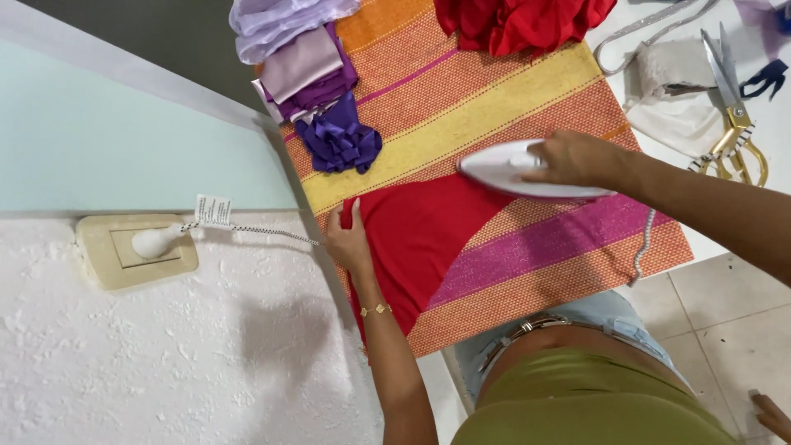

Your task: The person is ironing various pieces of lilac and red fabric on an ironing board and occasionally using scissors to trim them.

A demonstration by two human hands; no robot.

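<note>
Near the tabletop's front edge, on the striped woven cloth point(494, 99), I press a white iron point(511, 169) onto a red fabric piece point(412, 239). My right hand point(577, 158) is clenched around the iron's handle; my left hand point(348, 239) lies flat and released, pinning the fabric's left edge. Purple ribbon bows point(338, 140) sit toward the far left corner, gold-handled scissors point(733, 115) at the right edge.

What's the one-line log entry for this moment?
right hand: on white iron | left hand: pinning red fabric | surface: striped cloth
</note>
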